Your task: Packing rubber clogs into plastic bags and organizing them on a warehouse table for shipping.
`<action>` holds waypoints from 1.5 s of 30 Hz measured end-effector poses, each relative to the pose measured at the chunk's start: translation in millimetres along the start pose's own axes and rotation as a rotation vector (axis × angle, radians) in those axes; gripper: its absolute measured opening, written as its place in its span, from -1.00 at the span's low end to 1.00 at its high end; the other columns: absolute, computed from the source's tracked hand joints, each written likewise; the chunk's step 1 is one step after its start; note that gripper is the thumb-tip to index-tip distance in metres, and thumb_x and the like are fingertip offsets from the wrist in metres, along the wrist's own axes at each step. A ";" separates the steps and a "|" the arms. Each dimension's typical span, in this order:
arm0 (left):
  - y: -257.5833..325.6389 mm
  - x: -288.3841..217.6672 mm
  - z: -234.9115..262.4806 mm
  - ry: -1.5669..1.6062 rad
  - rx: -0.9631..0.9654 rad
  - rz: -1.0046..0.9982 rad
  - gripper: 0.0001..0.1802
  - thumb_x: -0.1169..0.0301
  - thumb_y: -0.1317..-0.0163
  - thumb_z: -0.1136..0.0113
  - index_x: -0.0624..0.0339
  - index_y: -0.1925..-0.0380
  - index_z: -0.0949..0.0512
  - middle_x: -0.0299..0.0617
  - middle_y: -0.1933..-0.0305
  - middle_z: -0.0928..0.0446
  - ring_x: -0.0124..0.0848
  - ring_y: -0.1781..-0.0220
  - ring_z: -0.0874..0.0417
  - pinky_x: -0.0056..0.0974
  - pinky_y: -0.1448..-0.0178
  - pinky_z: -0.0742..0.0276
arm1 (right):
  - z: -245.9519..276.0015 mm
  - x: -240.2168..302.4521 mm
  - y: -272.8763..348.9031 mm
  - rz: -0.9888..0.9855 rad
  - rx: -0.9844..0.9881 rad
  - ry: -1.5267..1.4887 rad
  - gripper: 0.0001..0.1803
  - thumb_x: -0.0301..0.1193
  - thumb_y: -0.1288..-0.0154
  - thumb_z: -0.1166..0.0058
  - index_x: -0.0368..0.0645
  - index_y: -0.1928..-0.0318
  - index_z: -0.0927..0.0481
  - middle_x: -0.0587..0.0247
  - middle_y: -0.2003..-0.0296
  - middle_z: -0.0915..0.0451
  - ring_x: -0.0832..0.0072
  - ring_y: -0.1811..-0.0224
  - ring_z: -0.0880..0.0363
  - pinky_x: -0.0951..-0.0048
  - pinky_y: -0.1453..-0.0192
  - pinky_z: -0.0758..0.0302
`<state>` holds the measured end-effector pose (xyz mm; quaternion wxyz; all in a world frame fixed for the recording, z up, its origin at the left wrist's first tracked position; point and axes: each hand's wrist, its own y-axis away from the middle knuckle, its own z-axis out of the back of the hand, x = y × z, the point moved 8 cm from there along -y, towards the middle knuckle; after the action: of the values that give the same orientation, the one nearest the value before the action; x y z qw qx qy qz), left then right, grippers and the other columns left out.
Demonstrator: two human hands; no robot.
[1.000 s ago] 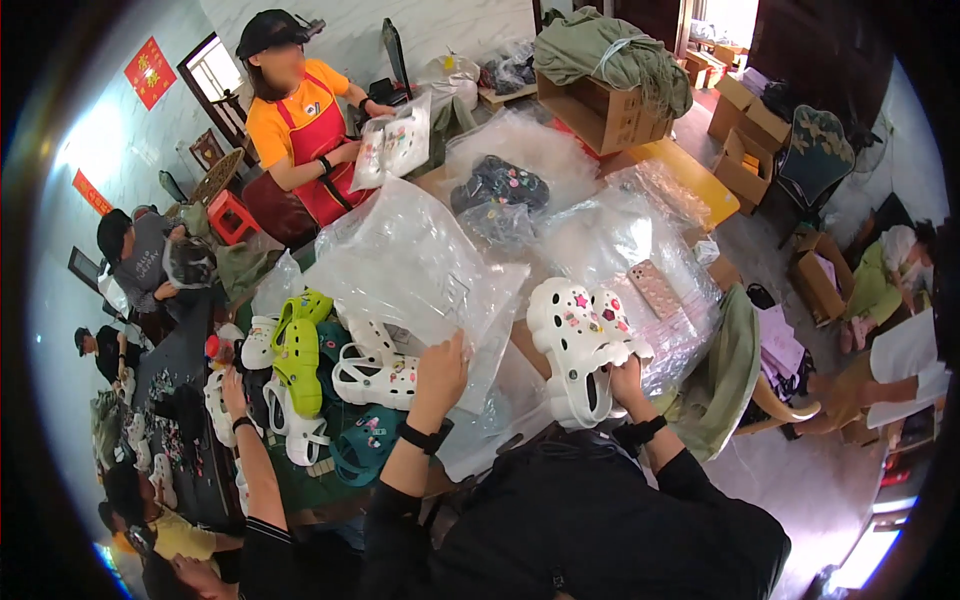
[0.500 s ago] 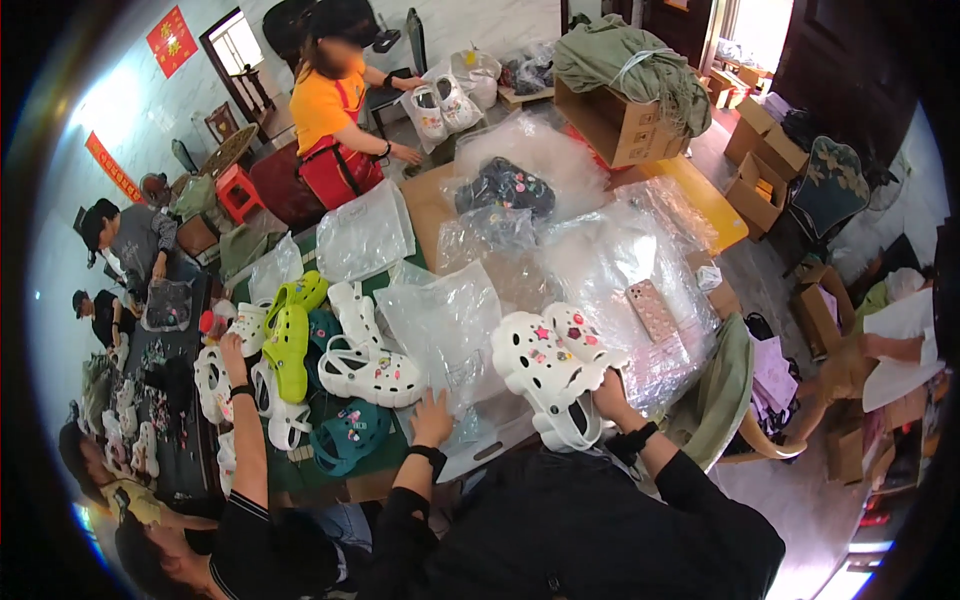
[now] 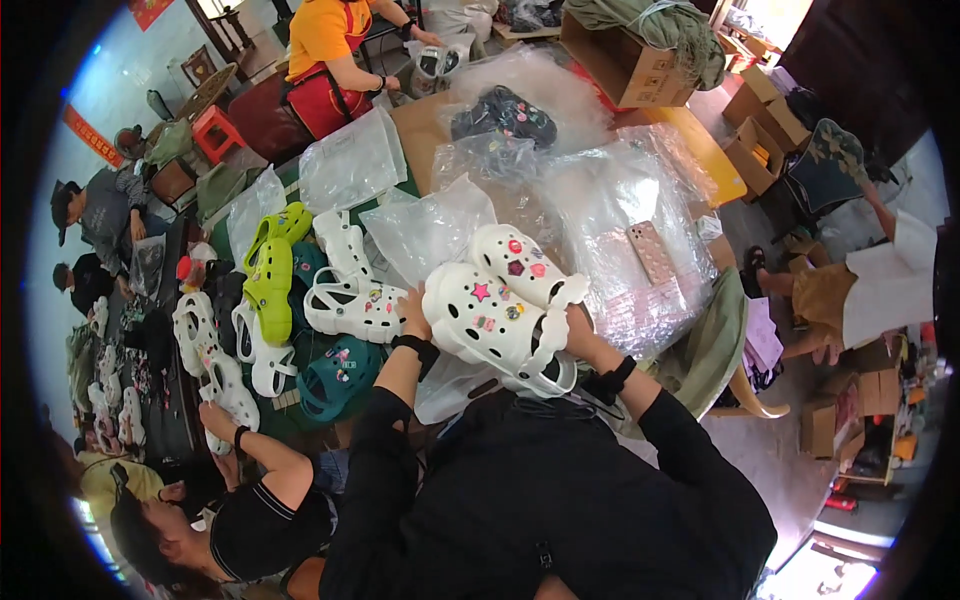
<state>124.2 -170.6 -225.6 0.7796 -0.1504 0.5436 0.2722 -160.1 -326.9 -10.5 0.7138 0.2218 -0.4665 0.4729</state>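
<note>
A pair of white clogs (image 3: 490,312) with star, heart and other charms is held up in front of me. My right hand (image 3: 580,332) grips them at the heel end, by the straps. On the other side, my left hand (image 3: 414,312) is closed against the edge of the nearer clog, its fingers partly hidden. Just beyond lies a clear plastic bag (image 3: 428,226). To the left of my left hand sits another pair of white clogs (image 3: 358,308), with a dark teal clog (image 3: 338,380) below it and lime green clogs (image 3: 268,290) farther left.
Clear plastic bags (image 3: 350,162) and a stack of plastic film (image 3: 600,230) bearing a pink phone (image 3: 650,252) cover the table. A bagged dark pair of clogs (image 3: 503,118) lies at the back. Co-workers handle clogs at left (image 3: 228,408) and beyond the table (image 3: 325,50).
The white clogs have come nearer and left, and my left hand has moved from the bag onto them. At left, a co-worker's hand has moved toward me to another white clog.
</note>
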 end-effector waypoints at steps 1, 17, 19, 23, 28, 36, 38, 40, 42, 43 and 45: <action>-22.7 -104.7 -41.2 -0.712 -0.063 -0.238 -0.46 0.00 -0.17 0.11 -0.08 -0.14 -0.26 -0.07 -0.16 -0.28 -0.13 -0.19 -0.28 0.22 -0.03 -0.25 | 21.2 -20.7 14.6 -0.059 -0.068 0.074 -0.69 -0.40 0.00 -0.08 -0.27 0.20 -0.49 -0.02 0.28 -0.54 0.14 0.22 -0.51 0.24 0.12 -0.42; -44.3 -198.1 36.3 -0.185 0.107 -0.055 -0.61 0.29 -0.31 0.15 0.09 -0.12 -0.33 0.17 0.06 -0.47 0.05 0.02 -0.48 -0.16 -0.06 -0.37 | -41.2 27.6 -9.5 -0.154 0.305 0.189 -0.64 -0.28 -0.11 0.03 -0.27 0.16 -0.48 -0.10 0.21 -0.53 0.05 0.15 -0.49 0.23 0.05 -0.39; -40.3 -216.9 37.2 -0.195 0.164 -0.225 -0.62 0.33 -0.32 0.18 0.07 -0.13 -0.33 0.14 0.01 -0.44 0.01 -0.03 -0.45 -0.17 -0.11 -0.33 | -45.3 34.2 -16.2 -0.143 0.334 0.186 -0.63 -0.27 -0.11 0.03 -0.28 0.14 -0.48 -0.11 0.20 -0.53 0.05 0.15 -0.49 0.23 0.05 -0.39; -17.1 -234.6 33.4 -0.419 0.320 -0.255 -0.61 0.36 -0.31 0.20 0.04 -0.14 -0.31 0.09 -0.01 -0.43 -0.04 -0.04 -0.44 -0.17 -0.12 -0.32 | -42.1 40.9 -19.3 -0.118 0.222 0.087 -0.65 -0.24 -0.10 0.02 -0.25 0.19 -0.51 -0.10 0.23 -0.53 0.06 0.16 -0.49 0.23 0.07 -0.39; 11.7 -254.9 24.9 -0.650 0.380 -0.382 -0.51 0.44 -0.22 0.14 -0.06 -0.20 -0.24 0.00 0.08 -0.45 -0.07 0.07 -0.47 -0.12 -0.01 -0.38 | -46.1 -23.2 -6.8 -0.224 0.098 0.116 -0.70 -0.33 -0.07 0.05 -0.28 0.24 -0.53 -0.13 0.27 -0.54 0.03 0.18 -0.50 0.18 0.10 -0.41; 39.7 -254.3 8.3 -0.781 0.012 -0.458 -0.24 0.67 0.03 0.09 0.12 -0.27 -0.05 0.09 -0.02 -0.32 -0.04 0.12 -0.41 -0.12 0.04 -0.42 | -15.3 -5.0 10.4 -0.465 -0.112 0.399 -0.69 -0.27 0.01 0.02 -0.34 0.45 -0.48 -0.15 0.46 -0.52 -0.01 0.32 -0.51 0.13 0.20 -0.42; 37.2 -235.2 9.6 -0.826 -0.047 -0.429 -0.33 0.64 0.03 0.06 0.28 -0.20 -0.14 0.09 -0.03 -0.31 -0.05 0.13 -0.42 -0.13 0.05 -0.41 | -16.3 -0.6 10.4 -0.424 -0.147 0.370 -0.70 -0.26 0.03 0.00 -0.32 0.46 -0.48 -0.13 0.47 -0.52 0.00 0.34 -0.52 0.13 0.22 -0.43; 37.7 -224.9 18.8 -0.957 -0.209 -0.412 -0.54 0.54 -0.02 0.02 0.29 -0.02 -0.32 0.11 0.15 -0.44 -0.02 0.25 -0.49 -0.11 0.17 -0.45 | -14.1 13.6 9.7 -0.409 -0.171 0.422 -0.69 -0.26 0.03 -0.01 -0.32 0.45 -0.48 -0.14 0.47 -0.52 0.00 0.35 -0.52 0.12 0.23 -0.44; 34.1 -216.6 10.2 -0.915 -0.106 -0.244 -0.71 0.45 -0.09 0.04 0.29 0.16 -0.36 0.10 0.27 -0.48 0.01 0.30 -0.52 -0.08 0.24 -0.44 | -7.5 12.0 15.0 -0.452 -0.190 0.454 -0.68 -0.25 0.04 -0.01 -0.32 0.44 -0.48 -0.14 0.47 -0.53 0.00 0.36 -0.53 0.11 0.24 -0.44; 34.9 -208.0 7.2 -0.873 -0.015 -0.064 -0.80 0.36 -0.16 0.07 0.29 0.33 -0.40 0.10 0.39 -0.52 0.03 0.35 -0.54 -0.05 0.30 -0.44 | -5.7 11.2 17.3 -0.483 -0.196 0.484 -0.67 -0.25 0.04 -0.01 -0.32 0.43 -0.48 -0.14 0.46 -0.53 -0.01 0.36 -0.53 0.11 0.24 -0.45; 41.2 -214.3 3.9 -0.737 -0.060 -0.104 -0.80 0.36 -0.17 0.07 0.27 0.30 -0.39 0.09 0.49 -0.51 0.07 0.42 -0.54 -0.02 0.35 -0.43 | -5.3 11.5 20.3 -0.505 -0.207 0.489 -0.67 -0.25 0.04 -0.02 -0.32 0.43 -0.48 -0.13 0.46 -0.53 -0.01 0.37 -0.53 0.10 0.24 -0.45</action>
<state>47.0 -191.2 -22.4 0.9310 -0.0924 0.2100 0.2840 -174.3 -308.4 -5.4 0.9171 0.1370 -0.2579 0.2714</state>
